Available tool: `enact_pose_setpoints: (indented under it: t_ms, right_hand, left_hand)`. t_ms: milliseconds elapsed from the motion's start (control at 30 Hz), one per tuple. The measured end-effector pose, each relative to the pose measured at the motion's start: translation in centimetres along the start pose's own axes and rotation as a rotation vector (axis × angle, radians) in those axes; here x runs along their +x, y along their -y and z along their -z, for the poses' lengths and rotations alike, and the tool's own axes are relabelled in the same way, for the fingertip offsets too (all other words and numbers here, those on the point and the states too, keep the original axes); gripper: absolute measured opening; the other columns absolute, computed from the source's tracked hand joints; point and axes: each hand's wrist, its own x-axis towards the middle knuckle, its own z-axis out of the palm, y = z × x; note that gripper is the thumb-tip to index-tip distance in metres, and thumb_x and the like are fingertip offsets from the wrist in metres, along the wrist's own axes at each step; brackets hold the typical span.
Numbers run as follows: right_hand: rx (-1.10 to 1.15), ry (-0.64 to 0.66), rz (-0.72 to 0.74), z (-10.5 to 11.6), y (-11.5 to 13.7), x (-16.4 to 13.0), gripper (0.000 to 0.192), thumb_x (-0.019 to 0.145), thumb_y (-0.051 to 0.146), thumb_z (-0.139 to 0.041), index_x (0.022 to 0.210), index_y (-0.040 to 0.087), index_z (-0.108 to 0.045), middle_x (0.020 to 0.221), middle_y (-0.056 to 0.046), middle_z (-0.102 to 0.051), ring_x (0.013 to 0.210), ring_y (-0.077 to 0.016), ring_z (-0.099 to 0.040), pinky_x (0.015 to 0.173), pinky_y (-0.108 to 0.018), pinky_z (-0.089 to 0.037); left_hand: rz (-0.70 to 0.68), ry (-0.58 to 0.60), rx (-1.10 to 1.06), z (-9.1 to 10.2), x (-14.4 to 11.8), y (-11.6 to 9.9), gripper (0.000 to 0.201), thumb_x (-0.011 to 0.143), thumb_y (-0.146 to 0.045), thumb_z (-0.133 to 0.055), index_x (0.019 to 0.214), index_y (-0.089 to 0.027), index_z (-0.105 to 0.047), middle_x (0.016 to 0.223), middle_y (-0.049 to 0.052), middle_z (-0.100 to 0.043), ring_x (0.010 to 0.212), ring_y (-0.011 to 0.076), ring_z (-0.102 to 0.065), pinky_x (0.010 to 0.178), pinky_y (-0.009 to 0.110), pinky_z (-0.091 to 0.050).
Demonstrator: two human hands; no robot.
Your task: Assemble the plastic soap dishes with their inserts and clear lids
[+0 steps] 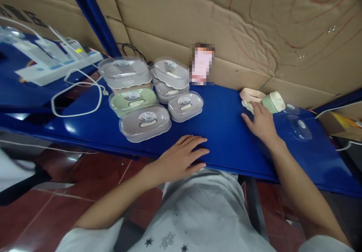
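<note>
My left hand (181,157) lies flat, palm down, on the blue shelf (220,123) near its front edge, holding nothing. My right hand (261,123) reaches out with fingers apart and touches the loose soap-dish parts at the back right: a pink tray (250,93) and a green tray (273,102). Two clear lids (301,127) lie just right of that hand. To the left stands a cluster of closed soap boxes with clear lids: a grey one (145,123), a green one (132,100), another grey one (186,106) and stacked ones behind (171,72).
Cardboard sheets (254,25) line the wall behind the shelf. A white power strip (56,67) and a looped white cable (76,97) lie at the left. A blue upright post (93,14) stands at the back left. Red floor tiles (56,191) show below.
</note>
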Motion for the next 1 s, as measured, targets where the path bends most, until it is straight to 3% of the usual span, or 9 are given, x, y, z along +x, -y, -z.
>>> enact_pose_setpoints:
  t_ms: [133, 200, 300, 367, 467, 600, 733, 833, 1000]
  right_hand:
    - [0.043, 0.075, -0.052, 0.4, -2.3, -4.3, 0.059, 0.107, 0.056, -0.051, 0.149, 0.016, -0.062, 0.135, -0.023, -0.075, 0.125, -0.0426, -0.07, 0.106, -0.067, -0.053]
    - [0.196, 0.081, 0.044, 1.3, -1.3, -5.1, 0.049, 0.108, 0.053, -0.054, 0.141, 0.02, -0.068, 0.12, -0.015, -0.081, 0.112, -0.0349, -0.076, 0.105, -0.058, -0.057]
    - [0.405, 0.1, 0.236, 3.2, 0.7, -5.2, 0.036, 0.108, 0.048, -0.059, 0.135, 0.028, -0.072, 0.126, -0.008, -0.081, 0.115, -0.0285, -0.077, 0.104, -0.047, -0.06]
    - [0.418, 0.024, 0.276, 4.2, 0.9, -4.3, 0.033, 0.11, 0.044, -0.057, 0.135, 0.03, -0.072, 0.133, -0.007, -0.079, 0.122, -0.0274, -0.075, 0.107, -0.044, -0.059]
    - [0.227, -0.073, 0.222, 4.1, -0.7, -1.4, 0.04, 0.111, 0.037, -0.05, 0.143, 0.022, -0.068, 0.142, -0.013, -0.075, 0.132, -0.0311, -0.07, 0.114, -0.05, -0.054]
    - [-0.109, 0.037, 0.091, 1.0, -3.1, 3.0, 0.06, 0.103, 0.027, -0.052, 0.157, 0.001, -0.052, 0.158, -0.031, -0.058, 0.147, -0.0446, -0.056, 0.122, -0.07, -0.037]
    - [-0.157, 0.137, 0.106, -0.8, -2.4, 4.4, 0.05, 0.105, 0.026, -0.049, 0.15, 0.009, -0.062, 0.145, -0.025, -0.069, 0.139, -0.0416, -0.061, 0.121, -0.069, -0.035]
    - [-0.057, 0.082, 0.162, 1.2, -1.0, 2.7, 0.044, 0.109, 0.034, -0.049, 0.145, 0.017, -0.068, 0.136, -0.019, -0.072, 0.128, -0.0371, -0.066, 0.114, -0.059, -0.044]
    - [0.16, 0.029, 0.219, 5.7, 1.8, -4.0, 0.043, 0.11, 0.042, -0.055, 0.146, 0.021, -0.069, 0.124, -0.014, -0.075, 0.112, -0.0309, -0.072, 0.097, -0.046, -0.056]
  left_hand:
    - [-0.008, 0.006, 0.011, -0.2, 0.0, 0.1, 0.034, 0.11, -0.038, -0.062, 0.138, -0.02, -0.069, 0.154, 0.016, -0.062, 0.143, 0.0346, -0.059, 0.122, 0.059, -0.049]
    - [-0.004, 0.001, 0.016, -0.1, -0.1, 0.1, 0.036, 0.11, -0.037, -0.062, 0.142, -0.02, -0.067, 0.158, 0.017, -0.059, 0.145, 0.0345, -0.058, 0.122, 0.058, -0.049]
    - [0.022, -0.006, 0.02, 0.0, 0.0, 0.0, 0.045, 0.11, -0.037, -0.062, 0.153, -0.021, -0.059, 0.168, 0.019, -0.048, 0.153, 0.036, -0.051, 0.121, 0.057, -0.05]
    - [0.027, 0.007, 0.022, 0.1, 0.0, -0.1, 0.049, 0.111, -0.038, -0.061, 0.157, -0.022, -0.055, 0.171, 0.019, -0.044, 0.156, 0.037, -0.047, 0.122, 0.058, -0.05]
    - [0.026, 0.034, 0.03, 0.1, 0.0, -0.1, 0.05, 0.111, -0.038, -0.059, 0.158, -0.023, -0.052, 0.172, 0.018, -0.043, 0.157, 0.037, -0.047, 0.123, 0.059, -0.049]
    - [0.038, 0.042, 0.036, 0.1, 0.0, 0.0, 0.049, 0.112, -0.039, -0.059, 0.157, -0.023, -0.053, 0.17, 0.019, -0.046, 0.155, 0.0377, -0.049, 0.121, 0.061, -0.051]
    - [0.035, 0.044, 0.032, 0.3, 0.0, -0.1, 0.047, 0.111, -0.039, -0.06, 0.155, -0.023, -0.055, 0.169, 0.018, -0.048, 0.153, 0.0354, -0.051, 0.122, 0.058, -0.05]
    - [0.033, 0.046, 0.033, 0.4, 0.0, -0.1, 0.046, 0.112, -0.038, -0.06, 0.156, -0.024, -0.056, 0.167, 0.017, -0.049, 0.151, 0.0345, -0.053, 0.122, 0.058, -0.05]
    - [0.034, 0.05, 0.037, 0.3, 0.0, 0.1, 0.046, 0.111, -0.038, -0.061, 0.155, -0.024, -0.057, 0.165, 0.016, -0.052, 0.146, 0.0338, -0.056, 0.121, 0.057, -0.05]
